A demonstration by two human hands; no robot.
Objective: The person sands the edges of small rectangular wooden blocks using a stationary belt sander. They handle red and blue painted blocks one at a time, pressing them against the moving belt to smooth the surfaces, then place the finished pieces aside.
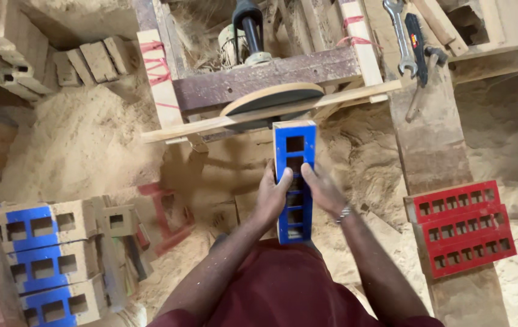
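Blue slotted block (294,158) points lengthwise toward sanding disc (272,98), perhaps touching.

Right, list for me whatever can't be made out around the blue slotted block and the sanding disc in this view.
- Head view: the middle slots of the blue slotted block are hidden by the left hand and right hand.
- Whether the block's top end touches the sanding disc cannot be told; a wooden slat crosses in front.
- The motor behind the disc is hidden by the frame.
- The blue-painted blocks at lower left are cut off by the picture's edge.
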